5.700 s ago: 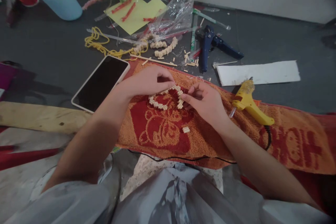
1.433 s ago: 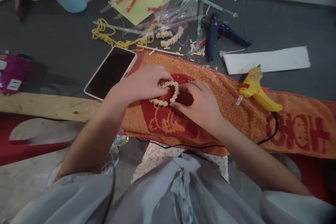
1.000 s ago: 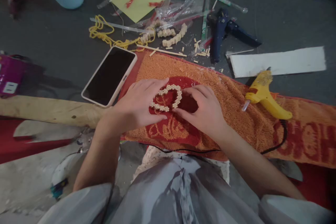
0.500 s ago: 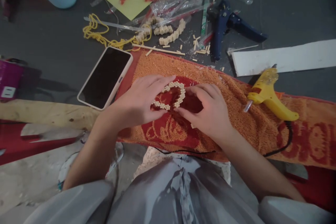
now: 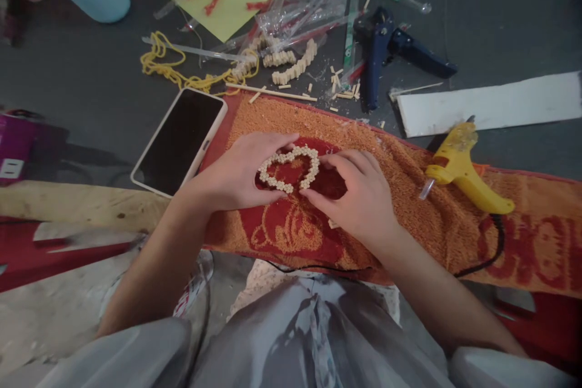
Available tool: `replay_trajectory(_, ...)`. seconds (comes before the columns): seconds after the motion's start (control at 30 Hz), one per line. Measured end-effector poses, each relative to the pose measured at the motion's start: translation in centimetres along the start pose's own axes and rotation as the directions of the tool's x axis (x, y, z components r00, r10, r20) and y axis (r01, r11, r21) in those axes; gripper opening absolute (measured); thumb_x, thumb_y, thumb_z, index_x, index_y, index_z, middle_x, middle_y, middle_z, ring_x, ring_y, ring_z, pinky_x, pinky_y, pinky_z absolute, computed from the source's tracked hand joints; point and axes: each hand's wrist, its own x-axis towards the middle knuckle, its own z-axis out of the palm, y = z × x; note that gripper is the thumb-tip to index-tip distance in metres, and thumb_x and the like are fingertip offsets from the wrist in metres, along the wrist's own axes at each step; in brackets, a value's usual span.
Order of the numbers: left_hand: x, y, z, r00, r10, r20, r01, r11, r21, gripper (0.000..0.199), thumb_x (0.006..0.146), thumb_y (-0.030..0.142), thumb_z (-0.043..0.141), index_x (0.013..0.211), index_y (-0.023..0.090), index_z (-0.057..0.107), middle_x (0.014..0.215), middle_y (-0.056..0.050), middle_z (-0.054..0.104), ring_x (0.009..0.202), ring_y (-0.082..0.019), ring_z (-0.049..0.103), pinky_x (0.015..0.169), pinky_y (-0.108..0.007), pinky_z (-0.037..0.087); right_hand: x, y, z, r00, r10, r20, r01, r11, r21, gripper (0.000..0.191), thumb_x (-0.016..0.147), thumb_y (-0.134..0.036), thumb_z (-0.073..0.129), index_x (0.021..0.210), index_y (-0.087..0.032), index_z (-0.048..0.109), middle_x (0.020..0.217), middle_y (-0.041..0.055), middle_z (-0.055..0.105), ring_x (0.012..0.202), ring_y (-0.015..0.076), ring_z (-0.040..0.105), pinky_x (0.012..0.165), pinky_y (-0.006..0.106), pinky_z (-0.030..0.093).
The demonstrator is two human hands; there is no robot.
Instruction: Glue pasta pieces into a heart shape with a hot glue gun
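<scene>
Towel lies spread in front of you, and a few pale small pieces peek from under your right hand. That hand is wide, its thumb and forefinger parted along the right side of the stick heart. Your left hand is wide too, curved around the heart's left side; you can't tell from here how hard either one presses. The heart lies mid-towel, between your hands, its near tip parted by a small gap.

For good handling, press lightly and evenly from both sides, with the heart flat on the cloth; a lopsided push would likely twist it or crack a joint. Let your thumbs steer the two near ends, and spare the curved tops.

To your left is the phone; to your right, the glue gun rests on the towel, well clear of your fingers. Beyond, on the counter, are the white strip, a long stick, joined stick strips, the blue cutter, yellow string and, farther back, yellow paper.
</scene>
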Motion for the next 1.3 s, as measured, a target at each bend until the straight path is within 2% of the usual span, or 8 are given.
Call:
replay_trajectory(0.4,-0.1,-0.4,0.4,1.0,0.018,-0.016,-0.018,1.0,0.004,0.077,0.077,0.042,0.071,0.144,0.019,0.041,0.137,-0.013,0.057,0.125,-0.029,0.054,0.11,-0.043,0.04,0.0,-0.1,0.0,0.999,0.031,0.012,-0.031,1.0,0.006,0.044,0.074,-0.049,0.074,0.104,-0.018,0.066,0.101,0.0106,0.067,0.099,0.0298,0.06,0.09,0.046,0.05)
replay_trajectory(0.53,0.0,-0.4,0.3,1.0,0.015,-0.006,-0.015,1.0,0.005,0.078,0.076,0.044,0.072,0.144,0.022,0.042,0.136,-0.012,0.058,0.125,-0.029,0.054,0.11,-0.044,0.039,0.1,-0.1,-1.3,0.998,0.048,-0.035,-0.046,0.997,0.061,0.045,0.074,-0.049,0.076,0.107,-0.021,0.066,0.101,0.0093,0.067,0.098,0.029,0.063,0.089,0.047,0.052)
replay_trajectory(0.67,0.1,-0.3,0.3,0.999,0.027,-0.02,-0.027,1.0,0.002,0.077,0.076,0.045,0.072,0.144,0.022,0.043,0.136,-0.013,0.059,0.125,-0.029,0.054,0.11,-0.044,0.039,-0.2,0.4,-4.2,0.993,0.027,-0.115,-0.021,0.998,0.051,0.017,0.084,-0.036,0.068,0.098,-0.026,0.071,0.101,0.0095,0.067,0.099,0.0277,0.064,0.089,0.048,0.051)
replay_trajectory(0.73,0.1,-0.2,0.2,1.0,0.023,-0.02,-0.023,1.0,0.001,0.077,0.076,0.046,0.071,0.143,0.022,0.044,0.134,-0.012,0.059,0.124,-0.029,0.054,0.11,-0.045,0.038,-0.8,0.9,-5.5,0.995,-0.049,-0.088,0.049,0.999,0.006,0.009,0.086,-0.03,0.065,0.084,-0.027,0.072,0.1,0.0086,0.067,0.095,0.0271,0.064,0.085,0.048,0.052)
replay_trajectory(0.83,0.1,-0.1,0.2,1.0,0.015,-0.01,-0.015,1.0,0.002,0.076,0.076,0.047,0.071,0.143,0.022,0.044,0.133,-0.012,0.06,0.123,-0.029,0.055,0.11,-0.045,0.038,-1.9,1.1,-6.5,0.979,-0.202,0.011,0.202,0.975,-0.096,0.016,0.086,-0.023,0.064,0.071,-0.024,0.07,0.094,0.0079,0.068,0.087,0.0249,0.062,0.079,0.045,0.051)
replay_trajectory(0.97,0.0,-0.2,0.3,1.0,0.004,-0.026,-0.004,1.0,-0.01,0.077,0.073,0.044,0.073,0.142,0.024,0.045,0.136,-0.01,0.059,0.124,-0.029,0.054,0.11,-0.044,0.039,-3.3,0.2,-6.4,0.93,-0.298,0.216,0.328,0.938,-0.114,0.017,0.09,-0.02,0.059,0.079,-0.02,0.072,0.087,0.007,0.067,0.079,0.0201,0.059,0.073,0.036,0.052)
replay_trajectory(1.2,0.0,-0.6,0.6,0.999,0.023,-0.042,-0.024,0.999,-0.028,0.078,0.071,0.042,0.075,0.141,0.028,0.045,0.141,-0.01,0.055,0.127,-0.029,0.053,0.11,-0.046,0.04,-3.7,-0.9,-5.3,0.908,-0.284,0.308,0.341,0.928,-0.149,0.014,0.088,-0.022,0.061,0.081,-0.018,0.071,0.083,0.0071,0.067,0.079,0.0223,0.059,0.073,0.037,0.052)
replay_trajectory(1.3,0.1,-0.7,0.6,0.999,0.028,-0.043,-0.03,0.999,-0.026,0.079,0.07,0.042,0.075,0.141,0.027,0.045,0.14,-0.01,0.056,0.126,-0.029,0.053,0.11,-0.046,0.04,-3.1,-0.5,-5.5,0.928,-0.232,0.292,0.265,0.961,-0.081,0.011,0.087,-0.02,0.061,0.081,-0.02,0.07,0.082,0.0048,0.069,0.081,0.0215,0.062,0.075,0.036,0.052)
